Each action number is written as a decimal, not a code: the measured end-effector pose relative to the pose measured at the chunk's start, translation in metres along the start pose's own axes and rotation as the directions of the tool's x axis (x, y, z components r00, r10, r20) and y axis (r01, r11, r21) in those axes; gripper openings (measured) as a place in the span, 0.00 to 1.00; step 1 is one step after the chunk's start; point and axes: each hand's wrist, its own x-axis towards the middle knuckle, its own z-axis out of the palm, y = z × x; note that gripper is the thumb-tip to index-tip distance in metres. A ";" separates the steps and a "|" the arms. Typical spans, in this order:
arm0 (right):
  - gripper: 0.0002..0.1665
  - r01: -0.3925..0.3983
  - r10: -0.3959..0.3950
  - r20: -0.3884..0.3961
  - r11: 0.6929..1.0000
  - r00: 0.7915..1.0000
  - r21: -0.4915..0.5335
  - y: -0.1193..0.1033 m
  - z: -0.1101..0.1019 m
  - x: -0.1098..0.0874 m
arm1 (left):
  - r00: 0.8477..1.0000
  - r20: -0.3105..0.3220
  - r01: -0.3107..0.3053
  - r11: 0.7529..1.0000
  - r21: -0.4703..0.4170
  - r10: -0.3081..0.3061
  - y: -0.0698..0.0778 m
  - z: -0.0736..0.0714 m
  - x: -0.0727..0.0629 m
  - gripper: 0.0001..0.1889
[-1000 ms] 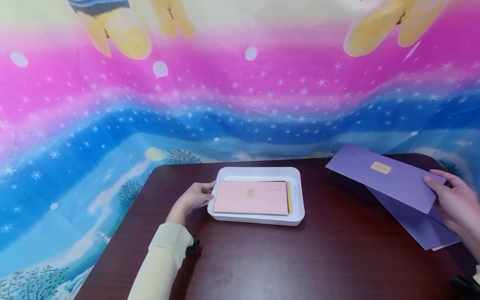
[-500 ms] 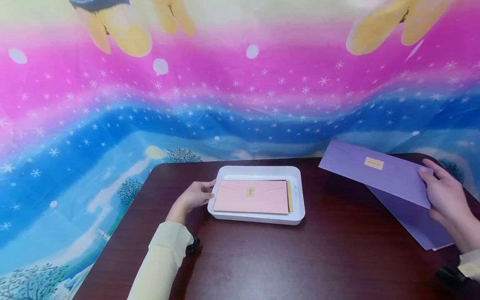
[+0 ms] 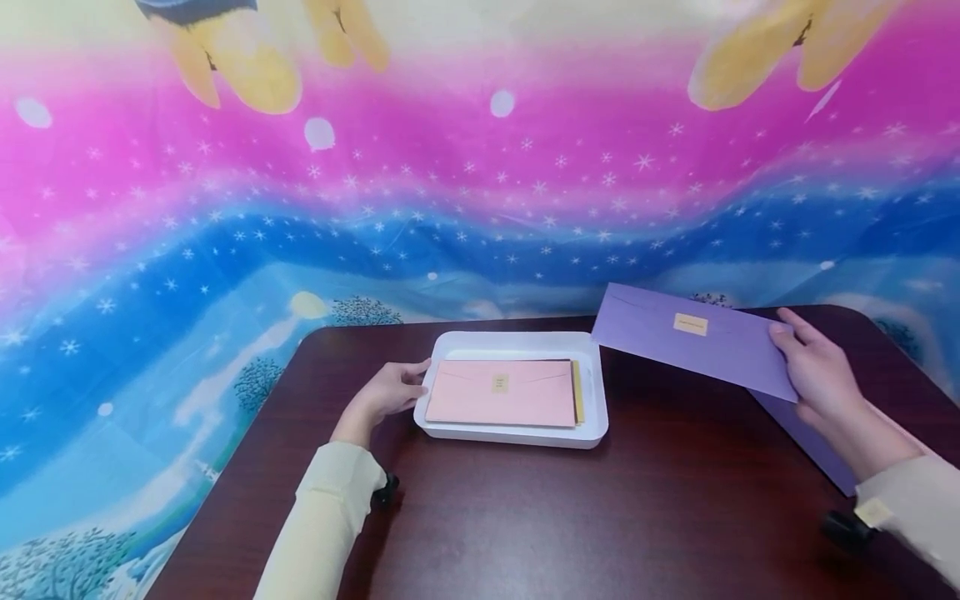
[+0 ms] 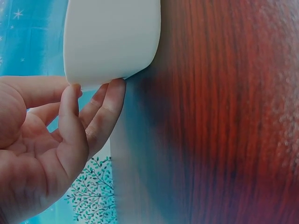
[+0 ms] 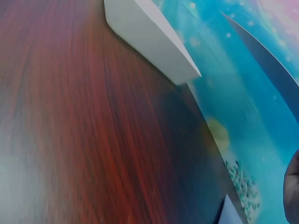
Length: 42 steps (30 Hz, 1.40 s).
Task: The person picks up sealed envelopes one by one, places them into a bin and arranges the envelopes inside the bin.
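In the head view, a low white tray (image 3: 517,439) holds a pink envelope (image 3: 480,404) with a small label, over a yellow one (image 3: 579,400). My left hand (image 3: 385,390) holds the tray by its left end; the left wrist view has the bent fingers (image 4: 105,112) against the end wall (image 4: 112,51). To the right, my right hand (image 3: 821,371) grips the near right corner of a purple envelope (image 3: 652,329), thumb on top. It is raised and tilted, its left tip overlapping the tray's back right corner. In the right wrist view this envelope (image 5: 268,63) appears nearly edge-on.
Another purple envelope (image 3: 806,437) lies at the right of the dark wooden table (image 3: 525,517), partly hidden under my right arm, with a pink edge (image 3: 896,425) beyond it. A colourful printed cloth (image 3: 480,208) hangs behind the table.
My right hand has carried the purple envelope leftward, from above the right-hand pile toward the tray, uncovering the table's far right corner. My left hand and the tray stay as they were.
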 end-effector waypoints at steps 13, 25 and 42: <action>0.43 -0.037 0.029 0.147 0.998 0.989 0.047 0.005 0.051 0.013 | 1.000 -0.002 -0.009 1.000 -0.006 0.009 -0.001 -0.001 -0.001 0.31; 0.33 -0.021 0.009 0.209 0.998 0.978 0.056 -0.004 0.081 0.016 | 1.000 -0.006 -0.005 1.000 -0.008 0.005 -0.002 -0.001 0.001 0.31; 0.34 0.012 0.025 0.231 0.988 0.973 -0.157 0.002 0.131 0.016 | 1.000 -0.004 -0.022 1.000 -0.011 0.022 -0.004 0.000 -0.001 0.30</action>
